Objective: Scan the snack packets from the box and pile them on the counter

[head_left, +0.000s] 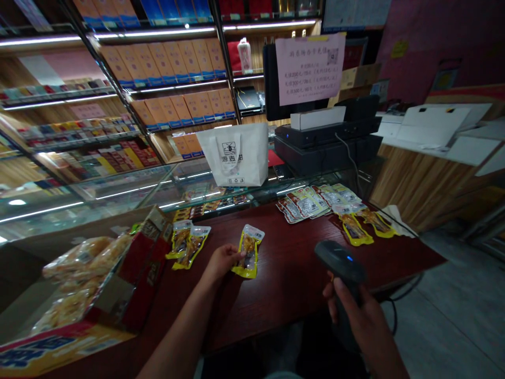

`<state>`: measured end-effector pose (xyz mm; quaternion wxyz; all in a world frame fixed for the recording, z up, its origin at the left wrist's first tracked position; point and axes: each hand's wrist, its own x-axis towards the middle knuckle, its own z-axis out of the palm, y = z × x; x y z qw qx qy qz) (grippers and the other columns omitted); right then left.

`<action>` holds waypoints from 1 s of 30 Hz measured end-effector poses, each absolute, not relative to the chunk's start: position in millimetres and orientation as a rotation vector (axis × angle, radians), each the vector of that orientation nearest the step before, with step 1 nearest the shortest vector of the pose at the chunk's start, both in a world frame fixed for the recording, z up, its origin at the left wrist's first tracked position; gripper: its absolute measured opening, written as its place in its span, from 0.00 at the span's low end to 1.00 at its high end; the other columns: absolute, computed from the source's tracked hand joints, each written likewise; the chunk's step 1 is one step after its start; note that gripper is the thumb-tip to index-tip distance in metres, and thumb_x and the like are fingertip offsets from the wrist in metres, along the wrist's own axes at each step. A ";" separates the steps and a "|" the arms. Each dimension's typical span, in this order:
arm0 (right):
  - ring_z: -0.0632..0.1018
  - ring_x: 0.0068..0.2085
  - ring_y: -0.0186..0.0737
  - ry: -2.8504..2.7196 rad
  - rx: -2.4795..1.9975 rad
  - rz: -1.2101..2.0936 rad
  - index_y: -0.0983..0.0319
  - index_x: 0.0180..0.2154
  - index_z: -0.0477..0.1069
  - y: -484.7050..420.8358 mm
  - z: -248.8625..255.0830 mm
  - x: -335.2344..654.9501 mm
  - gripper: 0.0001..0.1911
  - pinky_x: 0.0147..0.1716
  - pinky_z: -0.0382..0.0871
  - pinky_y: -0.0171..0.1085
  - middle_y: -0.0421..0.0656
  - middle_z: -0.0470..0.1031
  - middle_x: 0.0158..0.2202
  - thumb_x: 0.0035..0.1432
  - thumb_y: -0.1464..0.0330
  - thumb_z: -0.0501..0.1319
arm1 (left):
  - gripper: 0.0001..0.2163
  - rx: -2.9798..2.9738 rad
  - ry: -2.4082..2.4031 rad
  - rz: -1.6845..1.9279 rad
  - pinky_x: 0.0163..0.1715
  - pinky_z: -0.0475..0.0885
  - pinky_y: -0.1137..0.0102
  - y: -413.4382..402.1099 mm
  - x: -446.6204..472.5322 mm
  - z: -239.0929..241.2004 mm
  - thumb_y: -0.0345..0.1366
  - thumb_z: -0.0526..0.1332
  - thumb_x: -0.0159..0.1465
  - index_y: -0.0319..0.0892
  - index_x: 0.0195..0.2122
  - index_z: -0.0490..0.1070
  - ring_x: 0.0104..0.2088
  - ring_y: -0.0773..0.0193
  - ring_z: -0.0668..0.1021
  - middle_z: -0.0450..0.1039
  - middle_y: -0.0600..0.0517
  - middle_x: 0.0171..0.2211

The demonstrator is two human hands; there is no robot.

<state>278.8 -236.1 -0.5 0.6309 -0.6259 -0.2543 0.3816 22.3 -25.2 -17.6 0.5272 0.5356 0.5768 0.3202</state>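
Note:
My left hand [225, 260] pinches the left side of a clear, yellow-edged snack packet [249, 252], which lies on the dark red counter [284, 295]. A black barcode scanner [341, 260] with a blue light is gripped in my right hand [355, 305], its head pointing toward the counter's middle. Left of the held packet, two similar yellow-edged packets [190, 247] overlap. More of these yellow-edged packets [355, 230] lie at the right, beside a spread of silver-and-brown pouches [303, 204].
An open carton [136, 279] with bagged food [84, 258] stands at the left. Behind the counter are a white paper bag [236, 155], a glass display case [165, 181] and a till [327, 137] bearing a pink sign [310, 68]. A cable [394, 316] hangs at the right.

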 end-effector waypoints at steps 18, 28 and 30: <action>0.70 0.18 0.34 -0.791 -1.258 0.916 0.61 0.31 0.73 -221.7 20.7 249.6 0.23 0.20 0.65 0.33 0.37 0.71 0.16 0.59 0.47 0.64 | 0.13 1.306 1.148 1.038 0.25 0.71 0.73 -90.9 85.2 0.2 0.43 0.72 0.48 0.40 0.30 0.78 0.23 0.67 0.75 0.76 0.54 0.23; 0.70 0.18 0.34 -0.811 -1.280 0.908 0.62 0.31 0.73 -223.9 28.4 252.6 0.22 0.21 0.65 0.33 0.36 0.70 0.16 0.61 0.48 0.63 | 0.13 1.337 1.152 1.006 0.26 0.72 0.71 -96.2 92.8 2.0 0.44 0.71 0.50 0.42 0.31 0.78 0.24 0.65 0.76 0.75 0.54 0.23; 0.70 0.18 0.34 -0.798 -1.278 0.898 0.62 0.31 0.73 -223.6 27.5 253.1 0.23 0.21 0.64 0.33 0.36 0.70 0.16 0.61 0.48 0.63 | 0.13 1.331 1.149 1.007 0.26 0.72 0.71 -96.5 93.7 2.4 0.44 0.71 0.49 0.41 0.31 0.78 0.23 0.65 0.75 0.75 0.54 0.24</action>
